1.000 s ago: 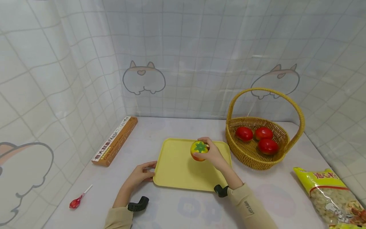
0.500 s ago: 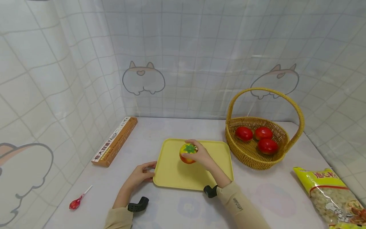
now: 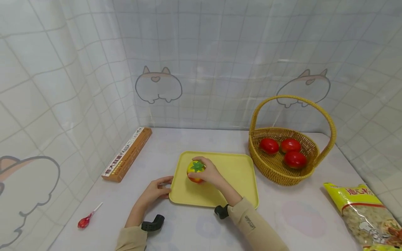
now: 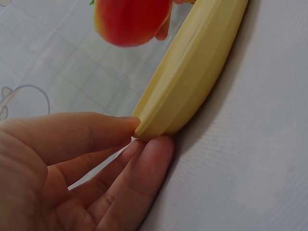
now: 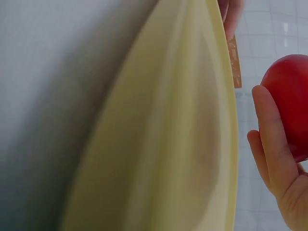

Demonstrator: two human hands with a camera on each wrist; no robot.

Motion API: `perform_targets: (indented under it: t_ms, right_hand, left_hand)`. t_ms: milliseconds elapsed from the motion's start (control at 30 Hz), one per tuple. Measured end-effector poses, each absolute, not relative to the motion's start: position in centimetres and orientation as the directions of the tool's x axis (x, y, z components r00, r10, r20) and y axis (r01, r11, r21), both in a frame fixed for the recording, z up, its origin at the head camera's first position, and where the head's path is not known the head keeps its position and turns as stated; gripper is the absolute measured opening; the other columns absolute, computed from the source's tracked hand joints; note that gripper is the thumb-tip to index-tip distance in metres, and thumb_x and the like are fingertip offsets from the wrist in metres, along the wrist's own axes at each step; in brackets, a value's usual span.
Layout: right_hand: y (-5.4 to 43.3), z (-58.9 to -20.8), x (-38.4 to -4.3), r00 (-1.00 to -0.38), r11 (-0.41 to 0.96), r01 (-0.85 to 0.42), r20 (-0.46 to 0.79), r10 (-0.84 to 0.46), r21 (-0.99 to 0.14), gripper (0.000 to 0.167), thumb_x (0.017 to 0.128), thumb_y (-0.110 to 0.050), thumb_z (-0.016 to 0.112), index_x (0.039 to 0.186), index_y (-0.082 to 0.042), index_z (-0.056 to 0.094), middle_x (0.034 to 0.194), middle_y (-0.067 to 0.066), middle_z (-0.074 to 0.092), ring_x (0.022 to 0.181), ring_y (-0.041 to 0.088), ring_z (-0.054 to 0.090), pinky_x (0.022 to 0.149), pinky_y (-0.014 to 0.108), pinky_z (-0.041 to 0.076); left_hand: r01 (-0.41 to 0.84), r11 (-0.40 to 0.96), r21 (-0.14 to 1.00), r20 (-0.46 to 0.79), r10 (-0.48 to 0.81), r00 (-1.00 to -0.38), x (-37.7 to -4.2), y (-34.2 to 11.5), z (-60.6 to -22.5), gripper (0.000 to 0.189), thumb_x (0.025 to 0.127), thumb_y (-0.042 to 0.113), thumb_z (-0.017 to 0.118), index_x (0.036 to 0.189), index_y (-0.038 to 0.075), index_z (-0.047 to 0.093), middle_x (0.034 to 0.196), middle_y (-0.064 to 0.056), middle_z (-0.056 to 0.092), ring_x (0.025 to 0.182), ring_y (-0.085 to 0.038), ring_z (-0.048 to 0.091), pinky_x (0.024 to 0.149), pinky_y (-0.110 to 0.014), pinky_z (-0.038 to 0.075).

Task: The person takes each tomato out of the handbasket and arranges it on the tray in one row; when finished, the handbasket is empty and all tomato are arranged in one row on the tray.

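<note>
The right hand point(image 3: 211, 173) pinches a red-and-yellow toy fruit point(image 3: 191, 168) between thumb and fingers, holding it over the left part of a yellow rectangular tray point(image 3: 232, 177); both wrist views show the fruit raised clear of the tray's rim. The fruit's green star-shaped cap point(image 3: 197, 166) faces up, toward the head camera. The left hand point(image 3: 153, 192) pinches the tray's left edge, its thumb on the rim and its fingers against the outer side just below, as the left wrist view shows. Both arms wear beige sleeves point(image 3: 254, 226), with a black wrist device point(image 3: 153, 223) at each cuff. The tray lies flat on a pale table point(image 3: 176, 232). Just beyond its right side stands a woven wicker basket point(image 3: 267, 171) with a tall arched handle, and inside it three red fruits point(image 3: 269, 146) sit close together. At the right front lies a bag of macaroni point(image 3: 365, 214) with yellow printing. To the left, an orange-brown pasta box point(image 3: 127, 156) lies at a slant, and nearer the person a red-wrapped lollipop point(image 3: 84, 222) rests with its white stick pointing away. Behind hangs a white grid-patterned curtain point(image 3: 204, 48) printed with cartoon animal rumps.
</note>
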State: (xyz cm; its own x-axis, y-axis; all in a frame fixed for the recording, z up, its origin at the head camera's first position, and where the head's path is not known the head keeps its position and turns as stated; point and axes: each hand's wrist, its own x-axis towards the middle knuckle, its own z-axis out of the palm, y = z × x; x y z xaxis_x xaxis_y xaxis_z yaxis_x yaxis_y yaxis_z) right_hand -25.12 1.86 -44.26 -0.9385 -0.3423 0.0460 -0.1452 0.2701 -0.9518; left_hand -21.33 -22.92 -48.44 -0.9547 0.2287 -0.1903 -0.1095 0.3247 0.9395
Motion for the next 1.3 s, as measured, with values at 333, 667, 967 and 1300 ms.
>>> perform_targets:
  t_ms: [333, 667, 967, 1300]
  right_hand:
    - [0.8, -44.3, -25.4, -0.926, 0.263, -0.073, -0.032, -0.376, -0.962, 0.08, 0.065, -0.003, 0.077, 0.135, -0.017, 0.04, 0.127, 0.018, 0.033, 0.107, 0.028, 0.042, 0.085, 0.035, 0.047]
    - [-0.6, -45.2, -25.6, -0.939, 0.339, -0.106, -0.018, -0.344, -0.935, 0.075, 0.066, -0.013, 0.08, 0.132, -0.013, 0.043, 0.118, 0.017, 0.04, 0.101, 0.027, 0.046, 0.088, 0.04, 0.046]
    - [-1.7, -45.8, -25.5, -0.946, 0.417, -0.122, -0.022, -0.324, -0.901, 0.074, 0.066, -0.02, 0.081, 0.131, -0.013, 0.046, 0.115, 0.014, 0.044, 0.101, 0.026, 0.047, 0.091, 0.041, 0.043]
    - [-2.4, -45.8, -25.1, -0.947, 0.456, -0.106, -0.051, -0.318, -0.883, 0.076, 0.066, -0.025, 0.082, 0.132, -0.015, 0.045, 0.115, 0.013, 0.046, 0.102, 0.027, 0.045, 0.09, 0.043, 0.042]
  left_hand:
    - [-0.116, 0.329, 0.937, -0.196, 0.222, -0.955, -20.4, -22.2, -45.9, 0.052, 0.083, 0.002, 0.062, 0.131, -0.007, 0.045, 0.12, -0.025, 0.052, 0.073, -0.016, 0.059, 0.068, -0.028, 0.055]
    - [-0.123, 0.321, 0.939, -0.207, 0.241, -0.948, -19.8, -22.0, -45.3, 0.053, 0.083, 0.002, 0.061, 0.132, -0.009, 0.043, 0.122, -0.026, 0.05, 0.076, -0.017, 0.06, 0.07, -0.029, 0.055]
    - [-0.124, 0.33, 0.936, -0.211, 0.24, -0.948, -20.3, -22.1, -46.4, 0.053, 0.083, 0.004, 0.061, 0.132, -0.007, 0.043, 0.124, -0.027, 0.049, 0.075, -0.017, 0.06, 0.07, -0.03, 0.055]
    - [-0.103, 0.323, 0.941, -0.189, 0.246, -0.951, -21.1, -22.9, -48.3, 0.057, 0.083, 0.009, 0.065, 0.134, -0.003, 0.043, 0.127, -0.024, 0.048, 0.074, -0.017, 0.06, 0.069, -0.028, 0.055]
